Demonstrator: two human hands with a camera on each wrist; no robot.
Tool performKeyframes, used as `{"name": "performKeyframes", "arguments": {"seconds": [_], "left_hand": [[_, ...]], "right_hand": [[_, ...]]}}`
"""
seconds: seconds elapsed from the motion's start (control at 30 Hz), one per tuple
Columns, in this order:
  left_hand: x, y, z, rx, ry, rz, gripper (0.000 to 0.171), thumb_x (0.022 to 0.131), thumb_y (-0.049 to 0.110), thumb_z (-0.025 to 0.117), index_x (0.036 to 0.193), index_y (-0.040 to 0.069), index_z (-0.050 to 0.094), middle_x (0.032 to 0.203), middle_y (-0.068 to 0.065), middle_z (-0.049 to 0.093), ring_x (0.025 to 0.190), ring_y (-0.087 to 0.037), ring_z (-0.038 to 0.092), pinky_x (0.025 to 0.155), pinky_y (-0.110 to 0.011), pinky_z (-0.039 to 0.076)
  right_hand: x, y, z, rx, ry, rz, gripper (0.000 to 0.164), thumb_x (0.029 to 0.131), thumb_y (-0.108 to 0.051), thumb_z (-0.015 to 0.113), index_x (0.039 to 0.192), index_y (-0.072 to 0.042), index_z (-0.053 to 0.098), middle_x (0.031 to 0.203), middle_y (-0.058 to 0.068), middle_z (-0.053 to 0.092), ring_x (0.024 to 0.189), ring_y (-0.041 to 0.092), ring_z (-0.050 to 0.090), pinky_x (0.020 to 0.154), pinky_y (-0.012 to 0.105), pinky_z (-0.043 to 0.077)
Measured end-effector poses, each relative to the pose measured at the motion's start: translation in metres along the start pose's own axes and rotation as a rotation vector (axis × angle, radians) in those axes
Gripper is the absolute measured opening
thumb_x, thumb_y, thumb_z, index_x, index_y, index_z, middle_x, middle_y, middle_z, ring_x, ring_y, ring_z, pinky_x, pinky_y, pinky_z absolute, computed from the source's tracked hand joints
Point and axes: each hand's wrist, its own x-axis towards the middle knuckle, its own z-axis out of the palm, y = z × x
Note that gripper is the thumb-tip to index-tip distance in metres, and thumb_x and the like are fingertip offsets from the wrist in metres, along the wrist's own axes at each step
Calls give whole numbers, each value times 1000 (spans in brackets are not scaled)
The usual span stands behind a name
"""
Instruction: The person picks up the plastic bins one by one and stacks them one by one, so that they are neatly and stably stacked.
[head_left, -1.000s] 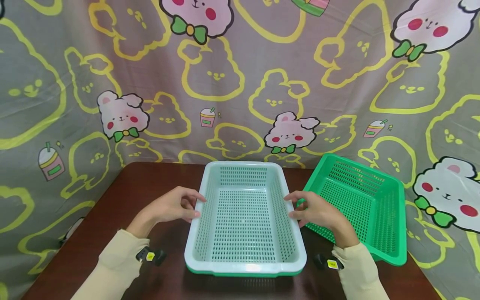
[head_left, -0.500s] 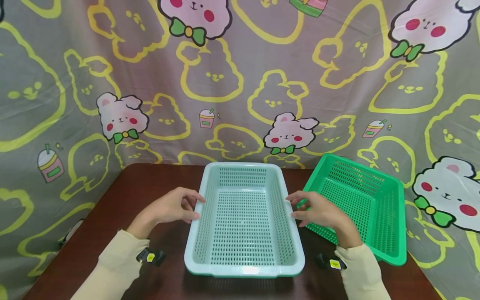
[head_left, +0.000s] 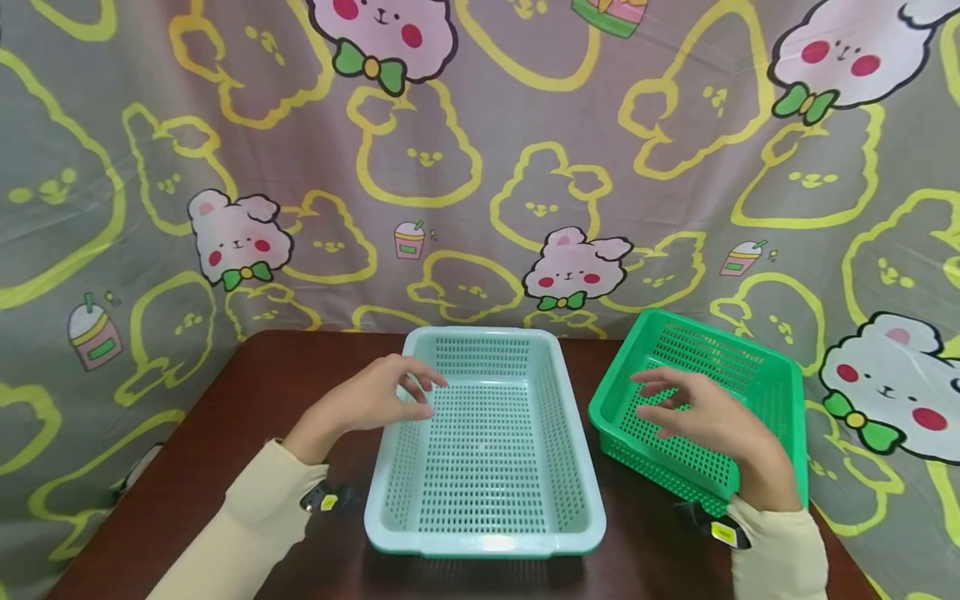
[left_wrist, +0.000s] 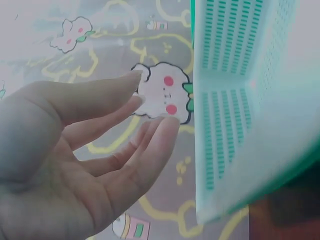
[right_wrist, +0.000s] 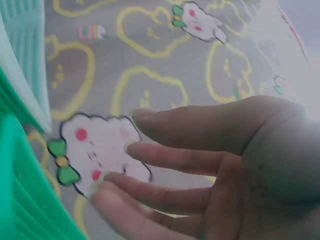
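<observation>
A pale mint plastic basket (head_left: pixel 483 546) with slotted walls stands in the middle of the table. My left hand (head_left: pixel 367 398) is raised over its left rim, fingers loosely bent and holding nothing. The left wrist view has this hand (left_wrist: pixel 100 160) apart from the basket wall (left_wrist: pixel 225 120). At the right, a bright green basket (head_left: pixel 663 477) of similar shape sits at an angle. Over it hovers my right hand (head_left: pixel 712 417), thumb and fingers spread apart with nothing between them. The right wrist view shows that hand (right_wrist: pixel 220 175) beside the green basket's edge (right_wrist: pixel 30 195).
The dark brown table (head_left: pixel 300 367) extends left of the baskets. Behind it hangs a grey curtain (head_left: pixel 465 225) printed with yellow outlines and white rabbits. A small black wrist device (head_left: pixel 322 498) is on the left sleeve, another (head_left: pixel 723 529) on the right.
Both hands have left the pale basket's side rims. The left rose and moved right over that basket; the right moved right over the green one. The pale basket stays about where it was.
</observation>
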Motion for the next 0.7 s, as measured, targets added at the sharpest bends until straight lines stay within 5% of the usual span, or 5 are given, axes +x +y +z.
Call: {"name": "performKeyframes", "arguments": {"seconds": [0.37,0.53,0.7], "left_hand": [[29,16,14,-6,-17,102,32,91,12,78,123,11,73,114,-7,70,106,-25,72,84,-34,61],[44,26,22,-20,-38,152,34,92,11,77,126,9,72,117,-9,71,110,-28,73,89,-33,61],[61,40,36,-24,-58,167,37,92,14,77,129,12,70,119,-6,70,113,-28,71,93,-34,59]], "right_hand": [[-32,44,-41,-133,115,133,58,102,-28,67,147,4,48,133,32,61,86,14,73,71,25,61],[-41,63,-53,-198,144,185,63,103,-34,64,148,6,45,137,37,56,102,36,72,71,27,59],[-44,75,-61,-245,164,223,66,103,-39,62,148,7,45,137,41,53,117,56,61,80,50,60]]}}
